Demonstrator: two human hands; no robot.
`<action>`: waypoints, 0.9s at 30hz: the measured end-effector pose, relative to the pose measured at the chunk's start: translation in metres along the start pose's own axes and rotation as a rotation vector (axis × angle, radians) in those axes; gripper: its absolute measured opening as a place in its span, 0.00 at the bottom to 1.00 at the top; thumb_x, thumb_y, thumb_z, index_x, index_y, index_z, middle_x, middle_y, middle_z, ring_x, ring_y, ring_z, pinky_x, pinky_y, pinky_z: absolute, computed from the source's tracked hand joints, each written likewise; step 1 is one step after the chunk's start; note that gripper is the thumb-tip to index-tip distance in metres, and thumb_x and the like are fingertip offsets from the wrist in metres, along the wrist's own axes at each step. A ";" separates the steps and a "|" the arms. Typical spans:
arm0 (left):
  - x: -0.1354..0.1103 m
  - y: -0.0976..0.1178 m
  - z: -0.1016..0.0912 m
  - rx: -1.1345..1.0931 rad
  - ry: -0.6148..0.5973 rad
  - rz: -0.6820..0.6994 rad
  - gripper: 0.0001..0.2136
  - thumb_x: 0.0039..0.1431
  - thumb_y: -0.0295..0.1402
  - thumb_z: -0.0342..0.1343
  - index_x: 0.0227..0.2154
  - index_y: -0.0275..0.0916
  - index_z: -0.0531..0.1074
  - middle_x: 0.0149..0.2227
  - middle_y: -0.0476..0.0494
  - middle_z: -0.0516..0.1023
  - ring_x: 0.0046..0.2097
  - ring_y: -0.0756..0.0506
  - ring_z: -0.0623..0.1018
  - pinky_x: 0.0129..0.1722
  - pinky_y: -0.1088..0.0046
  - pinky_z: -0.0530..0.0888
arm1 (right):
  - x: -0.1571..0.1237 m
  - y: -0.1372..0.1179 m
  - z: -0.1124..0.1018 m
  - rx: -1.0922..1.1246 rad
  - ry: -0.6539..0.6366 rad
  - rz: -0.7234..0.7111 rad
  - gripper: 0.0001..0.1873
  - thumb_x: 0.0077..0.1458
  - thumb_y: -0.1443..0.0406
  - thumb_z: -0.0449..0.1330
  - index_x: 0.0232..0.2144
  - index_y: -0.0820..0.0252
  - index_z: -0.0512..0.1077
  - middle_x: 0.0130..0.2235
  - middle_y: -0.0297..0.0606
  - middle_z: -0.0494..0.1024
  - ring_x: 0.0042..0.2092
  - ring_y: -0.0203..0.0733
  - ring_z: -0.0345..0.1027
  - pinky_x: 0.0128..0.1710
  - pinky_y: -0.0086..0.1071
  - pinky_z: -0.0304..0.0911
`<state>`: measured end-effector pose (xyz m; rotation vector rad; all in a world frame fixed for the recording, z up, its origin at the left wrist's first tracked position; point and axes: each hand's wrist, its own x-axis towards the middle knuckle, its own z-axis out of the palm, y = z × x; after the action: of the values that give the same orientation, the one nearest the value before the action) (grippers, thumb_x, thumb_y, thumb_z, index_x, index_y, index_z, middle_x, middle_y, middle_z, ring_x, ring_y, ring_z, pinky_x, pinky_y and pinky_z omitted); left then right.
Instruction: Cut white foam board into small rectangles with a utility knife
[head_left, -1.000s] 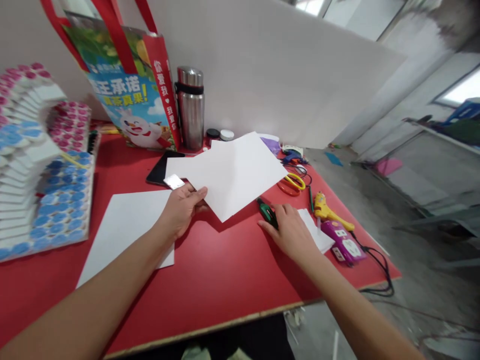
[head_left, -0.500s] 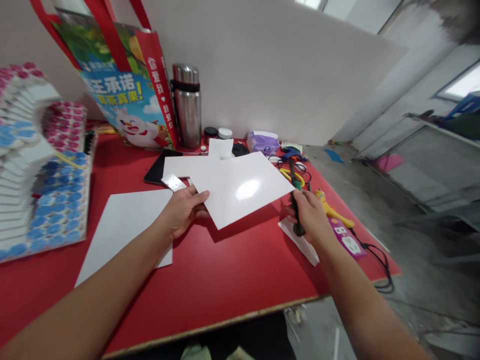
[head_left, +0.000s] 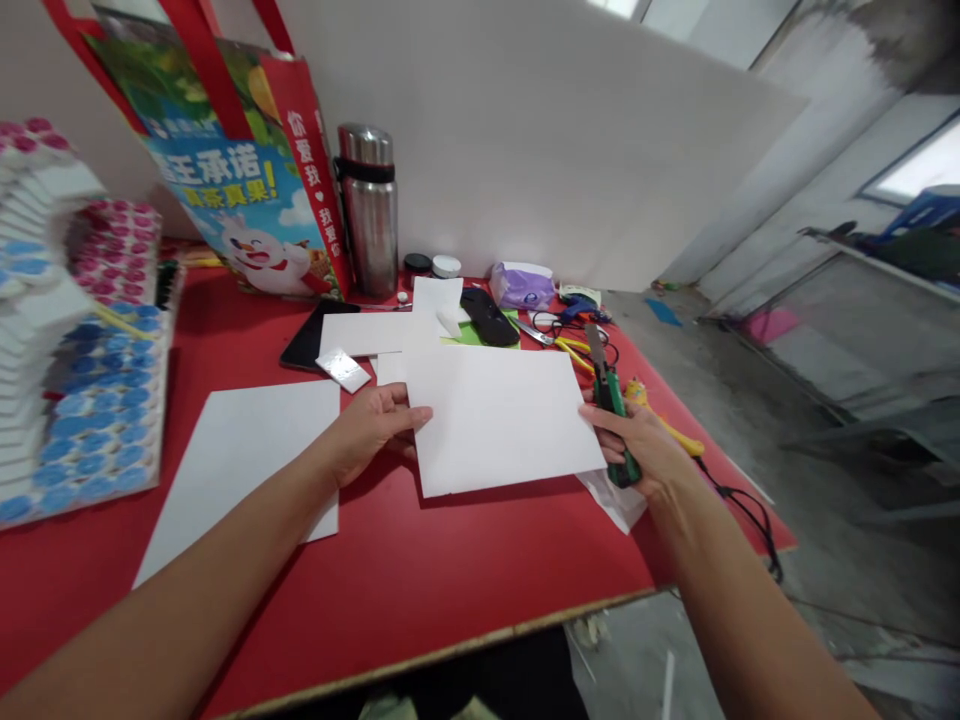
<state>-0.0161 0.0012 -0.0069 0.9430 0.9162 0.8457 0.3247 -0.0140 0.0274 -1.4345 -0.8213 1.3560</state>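
A glossy white rectangular sheet [head_left: 502, 430], stiff like thin board, is held by both edges above the table. My left hand [head_left: 375, 430] pinches its left edge, thumb on top. In my right hand [head_left: 641, 440] is a green and black utility knife [head_left: 615, 410], its blade pointing away from me. The right thumb also meets the sheet's right edge. Left of it, another white sheet [head_left: 232, 450] lies flat, partly under my left forearm. Smaller white pieces [head_left: 352, 335] sit just behind the held sheet, beside a small shiny white block [head_left: 343, 370].
Behind stand a printed shopping bag [head_left: 262, 190] and a steel flask [head_left: 367, 215]. Foam pieces with blue and pink tops [head_left: 105, 420] fill the left. A purple tissue pack [head_left: 523, 285], scissors [head_left: 536, 332] and a yellow glue gun [head_left: 671, 425] with its cable lie toward the right edge.
The held sheet has come lower and nearer to me, turned so its front edge is more level. My right hand has rotated, showing the knife's green side. A dark pouch behind is uncovered.
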 end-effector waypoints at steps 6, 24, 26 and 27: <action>-0.005 0.000 0.004 0.011 0.090 0.258 0.15 0.55 0.39 0.71 0.44 0.41 0.82 0.41 0.43 0.86 0.40 0.43 0.84 0.43 0.66 0.82 | -0.001 -0.018 0.009 0.051 -0.040 -0.123 0.24 0.37 0.63 0.81 0.31 0.58 0.72 0.18 0.20 0.58 0.17 0.23 0.46 0.12 0.16 0.50; -0.009 0.006 0.003 0.340 0.169 0.554 0.16 0.55 0.23 0.54 0.42 0.42 0.83 0.61 0.42 0.76 0.66 0.37 0.71 0.63 0.56 0.74 | 0.012 0.006 0.003 -0.240 -0.008 -0.092 0.25 0.35 0.62 0.79 0.36 0.59 0.74 0.18 0.22 0.65 0.17 0.26 0.50 0.13 0.21 0.46; -0.005 0.006 0.000 0.239 0.275 0.528 0.14 0.54 0.25 0.58 0.42 0.40 0.82 0.58 0.41 0.78 0.62 0.39 0.75 0.64 0.58 0.72 | 0.010 0.005 0.003 -0.265 -0.047 -0.095 0.25 0.36 0.61 0.79 0.36 0.58 0.74 0.20 0.23 0.66 0.18 0.26 0.50 0.13 0.22 0.47; -0.002 0.006 -0.002 0.191 0.297 0.495 0.14 0.54 0.26 0.60 0.44 0.39 0.81 0.56 0.40 0.79 0.59 0.40 0.77 0.63 0.58 0.73 | 0.010 0.004 0.004 -0.275 -0.063 -0.094 0.25 0.36 0.61 0.79 0.37 0.58 0.73 0.21 0.23 0.67 0.18 0.26 0.50 0.13 0.22 0.48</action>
<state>-0.0196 0.0015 -0.0014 1.2587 1.0474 1.3638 0.3222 -0.0057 0.0204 -1.5468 -1.1377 1.2577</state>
